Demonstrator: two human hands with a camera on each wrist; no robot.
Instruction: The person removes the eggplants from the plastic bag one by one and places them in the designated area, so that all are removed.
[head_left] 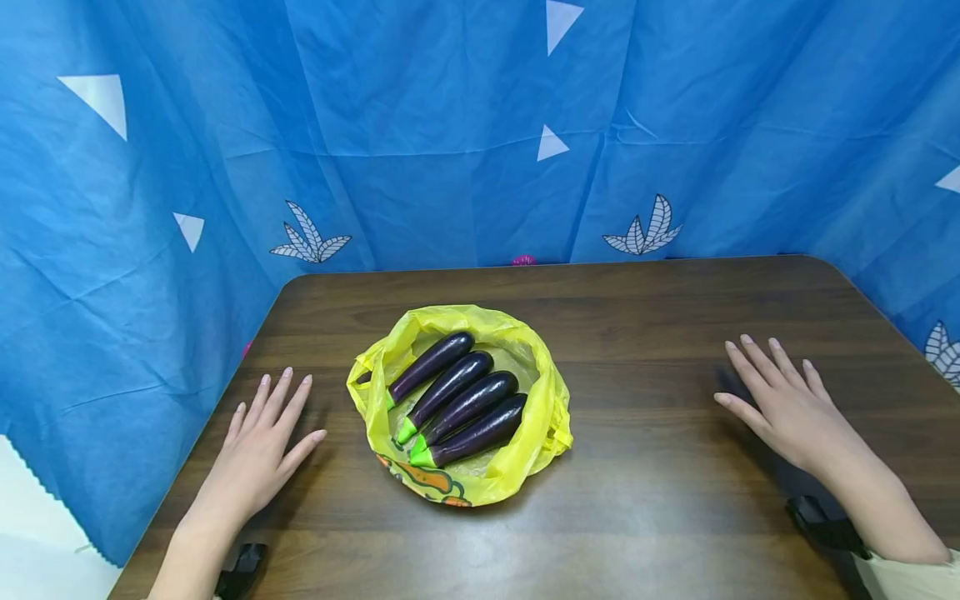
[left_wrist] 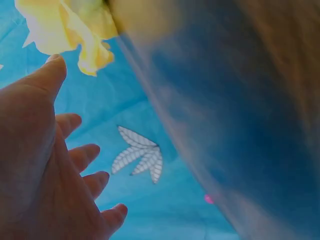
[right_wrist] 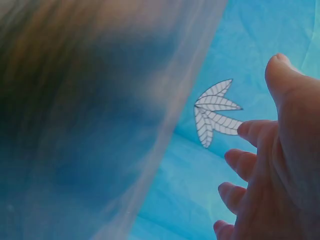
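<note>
A yellow plastic bag [head_left: 551, 400] stands with its mouth spread wide on the brown table, left of the middle in the head view. Several dark purple eggplants [head_left: 471, 408] with bright green ends lie side by side inside it. My left hand [head_left: 258, 454], fingers straight and spread, is to the left of the bag and apart from it. Far to the right, my right hand [head_left: 791, 412] also has its fingers extended and holds nothing. In the left wrist view, part of the yellow bag [left_wrist: 92, 30] shows beyond the thumb.
The wooden table [head_left: 637, 492] has rounded far corners. Behind it and along the sides hangs a blue cloth [head_left: 450, 100] printed with white triangles and leaves. Black straps [head_left: 825, 525] are on both wrists.
</note>
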